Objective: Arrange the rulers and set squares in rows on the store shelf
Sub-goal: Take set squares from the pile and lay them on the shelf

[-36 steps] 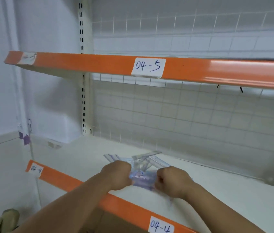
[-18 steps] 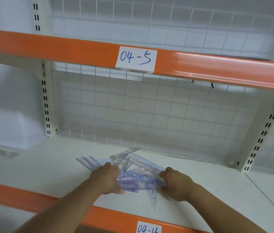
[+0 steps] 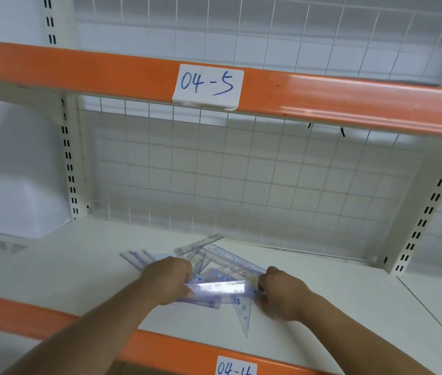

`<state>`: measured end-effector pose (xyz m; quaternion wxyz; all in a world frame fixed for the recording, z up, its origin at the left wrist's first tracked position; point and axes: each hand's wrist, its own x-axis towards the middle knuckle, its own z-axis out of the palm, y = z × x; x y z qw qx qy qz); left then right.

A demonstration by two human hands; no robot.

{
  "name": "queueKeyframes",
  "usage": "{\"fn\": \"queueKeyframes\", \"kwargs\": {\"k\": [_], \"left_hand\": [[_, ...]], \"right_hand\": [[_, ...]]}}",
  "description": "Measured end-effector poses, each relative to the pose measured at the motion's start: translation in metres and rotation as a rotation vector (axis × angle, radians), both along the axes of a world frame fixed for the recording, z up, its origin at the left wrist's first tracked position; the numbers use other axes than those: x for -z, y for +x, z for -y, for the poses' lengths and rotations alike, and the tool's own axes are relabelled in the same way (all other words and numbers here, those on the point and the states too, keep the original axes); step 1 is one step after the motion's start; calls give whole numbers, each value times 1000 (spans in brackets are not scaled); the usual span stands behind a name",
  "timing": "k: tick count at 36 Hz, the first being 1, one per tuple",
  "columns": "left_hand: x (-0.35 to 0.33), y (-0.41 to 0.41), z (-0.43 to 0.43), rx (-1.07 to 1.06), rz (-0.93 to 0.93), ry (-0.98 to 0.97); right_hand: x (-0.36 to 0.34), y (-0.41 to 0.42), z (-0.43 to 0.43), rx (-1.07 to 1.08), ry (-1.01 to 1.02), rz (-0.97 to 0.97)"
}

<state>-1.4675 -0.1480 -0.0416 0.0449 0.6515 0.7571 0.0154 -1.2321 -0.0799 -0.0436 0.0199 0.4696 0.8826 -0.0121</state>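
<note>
Lifted ruler between hands over shelf

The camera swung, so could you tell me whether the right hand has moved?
Yes, rightward. The right hand was almost above the 04-4 label; now it is clearly right of it, gripping a ruler.

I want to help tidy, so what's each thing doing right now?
left hand: grips the left end of the clear ruler.
right hand: grips its right end.
clear ruler: held crosswise between both hands.
pile of rulers and set squares: jumbled on the shelf, not in rows.
set square: flat, tip pointing at the front edge.
04-5 label: stuck on the upper shelf edge.
</note>
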Motion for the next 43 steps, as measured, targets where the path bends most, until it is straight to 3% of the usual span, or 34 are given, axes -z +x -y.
{"fn": "queueKeyframes", "kwargs": {"k": [9,16,25,36,43], "left_hand": [[5,-1,-4,26,-36,-21],[4,-9,-8,78,121,-61],[4,-3,-5,161,127,-102],[3,-4,-1,134,152,160],[3,3,2,184,244,179]], "right_hand": [[-3,0,-3,66,-13,3],[-3,3,-6,85,-25,28],[4,6,-7,103,-37,29],[0,17,0,200,-36,-13],[-5,37,8,283,29,5]]}}
